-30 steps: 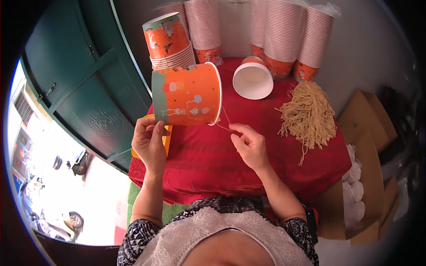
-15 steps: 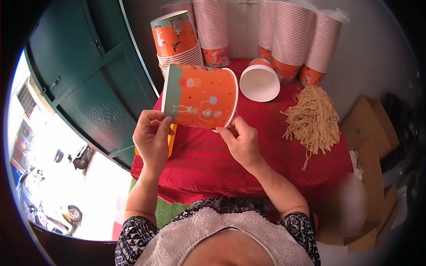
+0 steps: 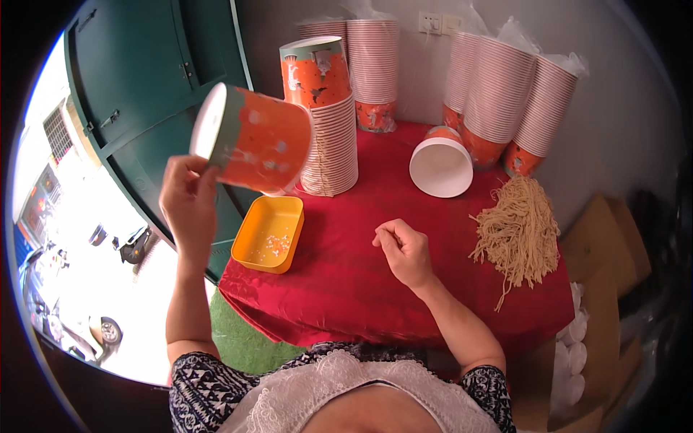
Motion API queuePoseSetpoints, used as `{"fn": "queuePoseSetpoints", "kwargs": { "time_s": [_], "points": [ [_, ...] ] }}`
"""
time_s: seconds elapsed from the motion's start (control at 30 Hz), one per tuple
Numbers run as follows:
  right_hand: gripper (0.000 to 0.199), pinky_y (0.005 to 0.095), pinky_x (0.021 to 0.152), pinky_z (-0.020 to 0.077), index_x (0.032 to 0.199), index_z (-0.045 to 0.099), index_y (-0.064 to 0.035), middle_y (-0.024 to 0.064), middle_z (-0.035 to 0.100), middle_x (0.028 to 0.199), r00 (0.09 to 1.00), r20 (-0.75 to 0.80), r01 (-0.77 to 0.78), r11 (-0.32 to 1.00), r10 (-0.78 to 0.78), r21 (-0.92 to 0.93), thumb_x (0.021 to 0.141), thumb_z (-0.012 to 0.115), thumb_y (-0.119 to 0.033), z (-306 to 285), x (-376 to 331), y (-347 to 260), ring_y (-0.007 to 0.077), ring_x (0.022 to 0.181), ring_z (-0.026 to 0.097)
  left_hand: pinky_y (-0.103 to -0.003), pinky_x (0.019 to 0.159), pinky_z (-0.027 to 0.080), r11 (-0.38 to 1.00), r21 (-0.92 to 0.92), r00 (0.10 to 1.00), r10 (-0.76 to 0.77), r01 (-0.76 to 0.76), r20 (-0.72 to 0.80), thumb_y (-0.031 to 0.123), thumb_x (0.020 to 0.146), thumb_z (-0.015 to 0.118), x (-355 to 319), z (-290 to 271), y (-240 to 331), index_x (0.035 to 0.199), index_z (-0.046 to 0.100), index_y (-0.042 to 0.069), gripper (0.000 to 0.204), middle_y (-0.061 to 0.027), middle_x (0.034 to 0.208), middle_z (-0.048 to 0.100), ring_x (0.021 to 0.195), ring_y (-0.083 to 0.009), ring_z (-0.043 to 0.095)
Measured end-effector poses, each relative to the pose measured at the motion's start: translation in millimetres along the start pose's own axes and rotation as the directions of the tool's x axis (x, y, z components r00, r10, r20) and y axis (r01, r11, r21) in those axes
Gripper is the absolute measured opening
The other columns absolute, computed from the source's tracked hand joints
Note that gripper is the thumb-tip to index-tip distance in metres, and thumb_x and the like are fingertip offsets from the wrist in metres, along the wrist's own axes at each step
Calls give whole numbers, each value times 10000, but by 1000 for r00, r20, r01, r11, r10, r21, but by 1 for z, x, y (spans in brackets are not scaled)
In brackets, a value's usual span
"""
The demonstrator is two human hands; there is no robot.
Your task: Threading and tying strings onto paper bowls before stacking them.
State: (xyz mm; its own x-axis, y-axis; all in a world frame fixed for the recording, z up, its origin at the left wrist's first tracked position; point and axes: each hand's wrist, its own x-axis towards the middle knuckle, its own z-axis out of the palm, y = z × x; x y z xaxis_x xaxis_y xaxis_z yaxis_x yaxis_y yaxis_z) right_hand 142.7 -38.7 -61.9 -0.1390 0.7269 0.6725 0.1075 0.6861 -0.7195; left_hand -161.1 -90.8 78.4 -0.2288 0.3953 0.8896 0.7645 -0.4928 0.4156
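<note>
Pinching the bucket (image 3: 263,137) by its base end, the left hand (image 3: 189,206) holds it tilted in the air beyond the yellow tray (image 3: 271,220), base to the left and rim to the right. The thumb presses on the green band; the other fingers curl round the base edge, partly hidden. The right hand (image 3: 406,252), to the right of the tray over the red cloth (image 3: 361,296), has its fingers folded in; nothing shows in them, though I cannot tell whether a thread is tucked inside.

The bucket looks like coated card: probably light, stiffest at base and rim, with a wall that could dent under a hard squeeze. Its smooth print may slip a little in dry fingers. The base edge seems the surest hold, with the rim next best. The stack (image 3: 330,148) stands beyond the tray, slightly to its right; a threads heap (image 3: 520,227) lies well right of it.
</note>
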Motion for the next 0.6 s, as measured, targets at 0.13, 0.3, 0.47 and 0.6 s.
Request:
{"fn": "queuePoseSetpoints", "kwargs": {
  "time_s": [0.13,0.3,0.47,0.6],
  "points": [
    [112,215,492,388,871,642,3,23,668,703,993,13,-116,993,117,-28,959,594,-45,-5,-2,25,33,568,520,-308,684,499,959,276,992,94,-68,-81,32,857,685,63,-2,-24,913,624,12,85,-91,859,620,717,-178,607],
    [114,231,490,396,852,641,7,33,664,682,982,46,-179,981,183,-75,943,600,-49,-2,-8,38,48,564,525,-381,783,515,900,427,988,131,-87,-76,163,866,676,147,-2,-62,972,664,30,170,-121,954,675,866,-299,681],
    [103,255,496,431,859,638,11,59,662,669,984,76,-148,979,160,-143,933,606,-52,4,-14,44,78,559,565,-394,820,524,901,430,995,92,-63,-48,211,843,685,213,9,-102,992,694,44,224,-128,942,712,904,-308,689],
    [68,364,511,494,845,610,-11,140,644,665,987,105,-93,969,120,-227,905,628,-38,1,-19,53,262,585,663,-315,639,545,979,200,998,-52,46,23,198,845,691,243,41,-103,974,702,29,212,-75,806,712,660,-155,665]
  ]
}}
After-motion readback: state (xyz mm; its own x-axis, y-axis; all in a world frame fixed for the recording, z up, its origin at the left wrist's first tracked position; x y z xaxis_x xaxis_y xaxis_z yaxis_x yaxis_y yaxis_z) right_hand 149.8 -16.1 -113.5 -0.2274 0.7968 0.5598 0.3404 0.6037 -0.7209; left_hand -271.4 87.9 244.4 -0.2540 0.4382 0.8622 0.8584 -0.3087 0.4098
